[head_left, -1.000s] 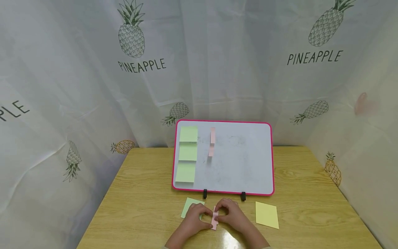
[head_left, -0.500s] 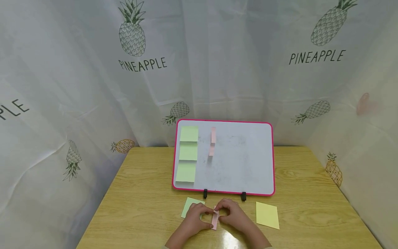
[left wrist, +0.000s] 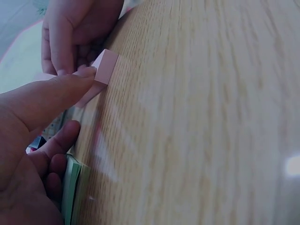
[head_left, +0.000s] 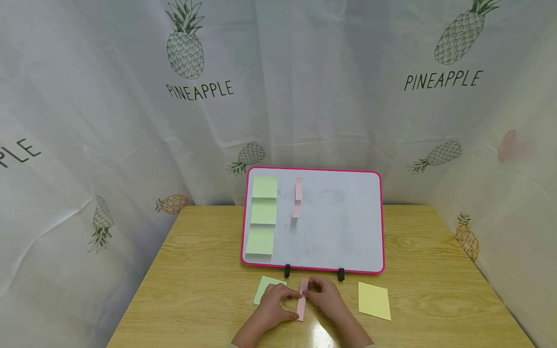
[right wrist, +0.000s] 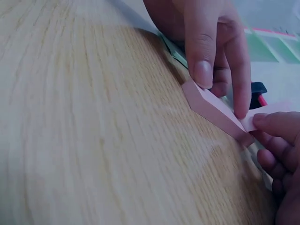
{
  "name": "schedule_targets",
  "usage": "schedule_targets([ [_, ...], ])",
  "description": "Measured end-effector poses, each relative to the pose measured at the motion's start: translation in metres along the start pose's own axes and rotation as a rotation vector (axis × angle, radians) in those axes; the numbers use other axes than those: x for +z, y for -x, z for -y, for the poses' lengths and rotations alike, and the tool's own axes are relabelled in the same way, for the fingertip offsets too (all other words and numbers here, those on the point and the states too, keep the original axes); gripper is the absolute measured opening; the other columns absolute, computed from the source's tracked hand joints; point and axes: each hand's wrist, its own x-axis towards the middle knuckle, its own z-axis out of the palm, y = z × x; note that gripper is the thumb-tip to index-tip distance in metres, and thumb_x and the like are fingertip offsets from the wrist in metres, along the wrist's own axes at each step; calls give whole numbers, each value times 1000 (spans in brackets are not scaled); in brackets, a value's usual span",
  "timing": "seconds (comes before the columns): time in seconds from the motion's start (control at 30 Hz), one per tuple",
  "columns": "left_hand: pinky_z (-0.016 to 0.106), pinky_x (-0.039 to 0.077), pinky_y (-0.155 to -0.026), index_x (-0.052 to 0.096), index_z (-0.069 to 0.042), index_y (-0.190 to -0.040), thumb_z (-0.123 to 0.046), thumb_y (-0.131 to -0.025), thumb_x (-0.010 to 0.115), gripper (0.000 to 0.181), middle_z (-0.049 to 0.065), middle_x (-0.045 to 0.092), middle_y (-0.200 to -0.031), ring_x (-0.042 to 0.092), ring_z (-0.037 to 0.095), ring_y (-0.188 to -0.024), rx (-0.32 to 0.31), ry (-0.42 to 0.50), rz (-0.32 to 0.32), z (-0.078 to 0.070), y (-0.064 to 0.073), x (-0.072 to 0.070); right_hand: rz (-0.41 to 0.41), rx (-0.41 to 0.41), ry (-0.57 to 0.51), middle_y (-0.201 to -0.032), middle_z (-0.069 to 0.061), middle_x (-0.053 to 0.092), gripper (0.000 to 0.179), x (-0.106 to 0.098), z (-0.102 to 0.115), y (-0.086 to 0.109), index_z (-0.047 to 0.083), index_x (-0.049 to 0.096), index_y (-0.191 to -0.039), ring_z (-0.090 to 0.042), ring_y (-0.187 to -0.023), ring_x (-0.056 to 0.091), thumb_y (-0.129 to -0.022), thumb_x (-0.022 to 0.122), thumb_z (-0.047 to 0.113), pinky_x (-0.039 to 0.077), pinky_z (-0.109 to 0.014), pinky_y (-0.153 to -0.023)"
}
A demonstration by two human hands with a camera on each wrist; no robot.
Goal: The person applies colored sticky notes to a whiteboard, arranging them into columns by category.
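Note:
A narrow pink sticky-note pad (head_left: pixel 300 311) stands on the table between the two hands. My left hand (head_left: pixel 274 305) holds it by its ends, thumb at the near end and forefinger toward the far one. From its top a pink sticky note (right wrist: pixel 251 121) lifts up, pinched between thumb and forefinger of my right hand (head_left: pixel 326 297). In the right wrist view the pad's thick pink side (right wrist: pixel 213 115) shows below the left thumb. Partly under the left hand lies a green sticky-note pad (head_left: pixel 266 286).
Behind the hands a pink-rimmed whiteboard (head_left: pixel 339 222) leans on black feet (head_left: pixel 341 274). Several green notes (head_left: pixel 263 212) line its left side, with two pink strips (head_left: pixel 298 188) beside them. A yellow sticky-note pad (head_left: pixel 374 300) lies on the wooden table (head_left: pixel 435 290) at right.
My right hand has shifted its fingers to the pad's far end and raised the top pink note, which now sticks up beyond the pad. The left hand stays in place.

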Motion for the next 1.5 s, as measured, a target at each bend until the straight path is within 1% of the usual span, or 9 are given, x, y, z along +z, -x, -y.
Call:
schedule_targets([
  [0.1, 25, 40, -78, 74, -26, -106, -27, -68, 89, 41, -17, 58, -92, 42, 5, -91, 6, -6, -1, 0, 0, 0, -70, 34, -24, -83, 0, 64, 14, 3, 0, -2, 6, 68, -93, -13, -77, 55, -83, 76, 11, 48, -25, -69],
  [0.23, 25, 39, -75, 74, -26, -106, -28, -68, 89, 41, -16, 57, -91, 42, 5, -90, 35, -22, -20, 3, 0, 2, -160, 76, -74, -83, -2, 63, 18, 5, 4, -5, 4, 69, -97, -15, -77, 56, -81, 76, 4, 48, -24, -66],
  [0.37, 25, 39, -73, 74, -26, -106, -28, -68, 89, 41, -15, 57, -91, 41, 6, -89, 54, -31, -30, 4, 0, 4, -207, 102, -149, -83, -5, 62, 19, 3, 9, -8, 4, 69, -98, -18, -77, 57, -80, 76, -1, 49, -24, -66],
  [0.43, 26, 39, -73, 73, -27, -107, -28, -68, 89, 41, -16, 56, -91, 41, 6, -89, 44, -33, -24, 3, 0, 4, -211, 113, -175, -83, -6, 63, 19, 2, 10, -10, 3, 69, -97, -17, -78, 57, -80, 75, -2, 49, -24, -67],
  [0.63, 26, 38, -75, 73, -29, -107, -28, -69, 89, 42, -18, 53, -91, 40, 6, -90, -22, -11, 16, 1, -1, 2, -200, 133, -219, -82, -7, 64, 13, 0, 8, -15, 2, 65, -89, -17, -77, 58, -82, 74, -4, 50, -25, -67],
  [0.8, 25, 38, -75, 72, -27, -108, -28, -68, 89, 43, -17, 53, -91, 40, 6, -89, -26, -26, 19, -1, 0, 2, -199, 135, -224, -83, -9, 65, 8, -2, 11, -17, 0, 66, -88, -18, -77, 59, -83, 73, -3, 51, -25, -66],
  [1.0, 23, 38, -75, 72, -28, -108, -28, -67, 89, 45, -18, 53, -90, 40, 6, -89, -25, -48, 11, 0, -1, 3, -232, 134, -225, -83, -8, 66, 9, -4, 16, -18, 1, 70, -91, -19, -76, 60, -83, 72, -3, 52, -26, -65],
  [1.27, 24, 38, -75, 73, -27, -108, -27, -68, 89, 44, -17, 53, -90, 40, 6, -89, -32, -45, 12, -2, 0, 2, -260, 89, -190, -84, -8, 67, 8, -9, 19, -21, 0, 70, -90, -15, -74, 60, -84, 72, -4, 51, -25, -63],
  [1.5, 24, 38, -75, 73, -26, -109, -27, -68, 89, 44, -16, 53, -90, 40, 6, -89, -41, -30, 13, -5, 0, 1, -283, 106, -180, -84, -7, 67, 10, -13, 23, -23, 0, 71, -92, -15, -76, 60, -83, 74, -2, 50, -23, -65],
])
